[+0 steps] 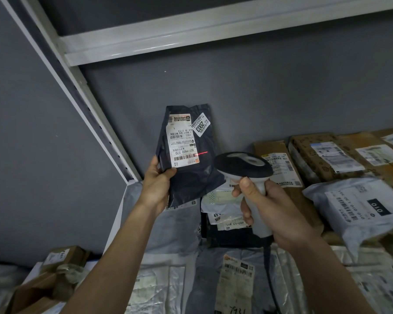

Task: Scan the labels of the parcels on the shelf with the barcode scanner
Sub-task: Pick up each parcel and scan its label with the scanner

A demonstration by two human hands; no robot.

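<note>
I see left hand (pixel 156 177) gripping dark parcel (pixel 188 152) upright; right hand (pixel 270 207) wrapped round scanner (pixel 244 165) handle; red line on label (pixel 182 141), trigger contact unclear.

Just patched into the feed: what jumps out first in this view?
The dark parcel held up at centre by the left hand, with a red scan line crossing the right end of its white label onto the dark bag. Just right of it, the right hand grips the barcode scanner, aimed at that label. Behind and right, cardboard boxes and a grey mailer crowd the shelf.
</note>
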